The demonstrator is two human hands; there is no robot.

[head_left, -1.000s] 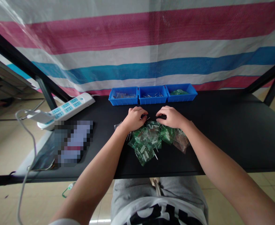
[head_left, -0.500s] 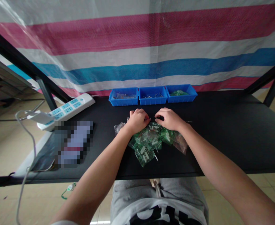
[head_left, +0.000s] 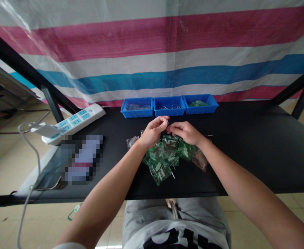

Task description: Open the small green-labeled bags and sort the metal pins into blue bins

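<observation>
My left hand [head_left: 152, 132] and my right hand [head_left: 185, 132] are raised a little above a black table [head_left: 245, 145], fingertips nearly meeting. Each hand is pinched on something small and thin that I cannot make out. Just below them lies a heap of small clear bags with green parts [head_left: 167, 155]. A few thin metal pins [head_left: 172, 172] lie among the bags.
Three blue trays [head_left: 169, 105] stand in a row at the table's back edge, holding bags, pins and green parts. A white power strip [head_left: 71, 121] lies at the left, with a blurred flat object [head_left: 81, 158] nearer me. A striped tarp hangs behind.
Both hands have lifted off the heap of bags and drawn together, fingertips now pinched and meeting above the table.
</observation>
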